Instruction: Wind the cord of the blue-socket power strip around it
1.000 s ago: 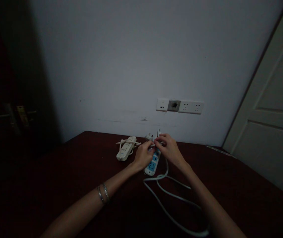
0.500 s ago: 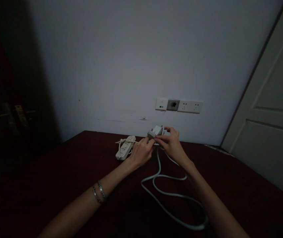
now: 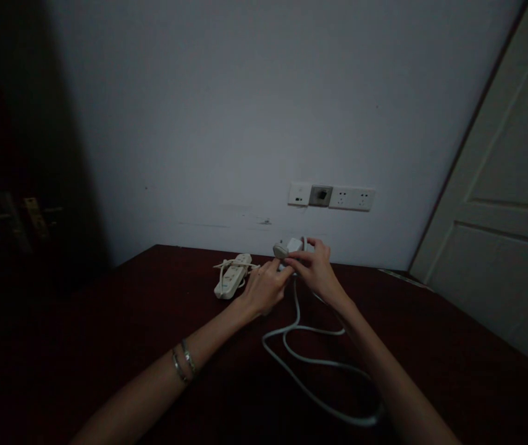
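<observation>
My right hand [image 3: 315,267] pinches a white plug [image 3: 281,250] between thumb and fingers; its prongs point up toward the wall. Right behind the plug is a white block [image 3: 294,245], seemingly the end of a power strip, with a loop of cord beside my right fingers. My left hand [image 3: 267,285] is closed just below, against the underside of this bundle; its grip is mostly hidden. From between the hands a long white cord [image 3: 297,309] runs down and lies in loops on the table. A second white power strip [image 3: 233,278], wrapped in its thin cord, lies left of my left hand.
The dark red table [image 3: 162,315] meets a pale wall [image 3: 199,123]. Wall sockets [image 3: 351,198] and a grey wall plate [image 3: 320,195] sit above its back edge. A white panelled door [image 3: 499,216] stands at right. The far left is dark, with a door handle [image 3: 36,216].
The plug has tilted a little and now sits slightly apart from the white block. My left hand has shifted slightly. The view has moved a little; both hands stay at the bundle.
</observation>
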A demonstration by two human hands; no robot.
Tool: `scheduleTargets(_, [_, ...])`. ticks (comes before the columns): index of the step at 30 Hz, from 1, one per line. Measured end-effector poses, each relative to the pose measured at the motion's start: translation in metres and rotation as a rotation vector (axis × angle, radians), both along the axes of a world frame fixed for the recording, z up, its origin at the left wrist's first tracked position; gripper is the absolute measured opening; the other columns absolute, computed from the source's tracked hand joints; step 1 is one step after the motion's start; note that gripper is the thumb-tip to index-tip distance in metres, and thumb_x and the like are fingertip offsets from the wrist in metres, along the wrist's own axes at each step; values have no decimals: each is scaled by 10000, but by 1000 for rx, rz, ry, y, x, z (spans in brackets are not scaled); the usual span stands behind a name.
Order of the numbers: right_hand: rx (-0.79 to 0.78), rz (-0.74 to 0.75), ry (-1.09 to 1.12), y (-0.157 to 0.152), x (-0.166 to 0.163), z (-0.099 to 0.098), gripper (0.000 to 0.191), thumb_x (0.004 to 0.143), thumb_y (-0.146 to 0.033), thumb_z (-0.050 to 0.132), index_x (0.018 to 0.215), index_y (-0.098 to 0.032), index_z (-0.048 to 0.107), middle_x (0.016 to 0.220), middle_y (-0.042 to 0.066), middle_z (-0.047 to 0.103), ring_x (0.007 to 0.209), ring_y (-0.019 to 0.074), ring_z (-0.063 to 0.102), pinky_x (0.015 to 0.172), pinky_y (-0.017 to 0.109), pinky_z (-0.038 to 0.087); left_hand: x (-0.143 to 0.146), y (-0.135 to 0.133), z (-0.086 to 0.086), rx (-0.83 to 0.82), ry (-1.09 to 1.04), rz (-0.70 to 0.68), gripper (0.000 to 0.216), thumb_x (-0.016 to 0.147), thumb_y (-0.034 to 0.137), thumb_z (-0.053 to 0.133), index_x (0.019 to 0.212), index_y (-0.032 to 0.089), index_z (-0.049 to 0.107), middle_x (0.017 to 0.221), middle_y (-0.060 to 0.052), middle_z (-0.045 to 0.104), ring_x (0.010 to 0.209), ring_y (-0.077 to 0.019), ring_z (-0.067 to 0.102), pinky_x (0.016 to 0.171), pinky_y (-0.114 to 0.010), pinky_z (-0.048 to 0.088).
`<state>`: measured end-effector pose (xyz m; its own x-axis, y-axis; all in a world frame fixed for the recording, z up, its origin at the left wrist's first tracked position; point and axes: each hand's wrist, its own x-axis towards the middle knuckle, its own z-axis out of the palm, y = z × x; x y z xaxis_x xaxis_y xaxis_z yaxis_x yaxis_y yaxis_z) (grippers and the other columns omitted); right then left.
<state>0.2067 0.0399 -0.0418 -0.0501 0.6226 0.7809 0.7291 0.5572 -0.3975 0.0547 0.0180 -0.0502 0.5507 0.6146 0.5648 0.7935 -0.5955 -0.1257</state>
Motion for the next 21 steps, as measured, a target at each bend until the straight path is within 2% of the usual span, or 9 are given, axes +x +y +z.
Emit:
scheduleTargets(4, [-42, -42, 152, 3, 5, 2, 251, 722, -405, 634, 824, -202, 740, 1113, 151, 487, 1139, 320, 403, 940, 479, 346, -4, 0, 6, 1, 106, 28, 434, 811, 93, 427, 1223, 226, 404, 1263, -116, 449, 990, -223, 528, 739, -327, 476])
scheduleTargets(9, [-59, -4, 400, 13, 25, 11, 294, 688, -426, 627, 760, -159, 724, 1038, 145, 616, 1017, 278, 547, 926, 447, 371, -12, 8, 10, -5, 193, -56, 466, 810, 119, 462, 1255, 231, 381, 1378, -136, 348, 1043, -239, 520, 758, -319, 459])
scheduleTargets(11, [-60, 17, 481, 15, 29, 12, 327, 686, -454, 611, 742, -147, 710, 1004, 143, 643, 972, 268, 576, 894, 438, 397, -14, 9, 13, -2, 225, -101, 478, 809, 124, 469, 1262, 252, 381, 1352, -130, 380, 1018, -231, 534, 753, -311, 452])
scheduleTargets(16, [3, 44, 544, 11, 20, 12, 368, 713, -466, 579, 819, -124, 666, 1077, 163, 618, 1029, 260, 548, 875, 416, 413, -17, 7, 20, -19, 284, -165, 489, 786, 155, 514, 1249, 286, 423, 1208, -106, 493, 929, -226, 573, 723, -314, 446])
scheduleTargets(19, [22, 118, 541, -2, 15, 23, 340, 778, -449, 529, 861, -135, 629, 968, 127, 659, 963, 228, 577, 894, 415, 403, -18, 8, 16, -49, 364, -173, 477, 781, 178, 533, 1233, 313, 464, 1110, -96, 546, 870, -235, 596, 701, -329, 448])
scheduleTargets(21, [43, 222, 620, -14, 16, 38, 310, 809, -446, 506, 874, -155, 591, 868, 85, 671, 868, 193, 606, 872, 406, 426, -18, 10, 9, -102, 435, -187, 449, 794, 202, 527, 1220, 336, 488, 1045, -89, 577, 810, -231, 610, 673, -331, 449])
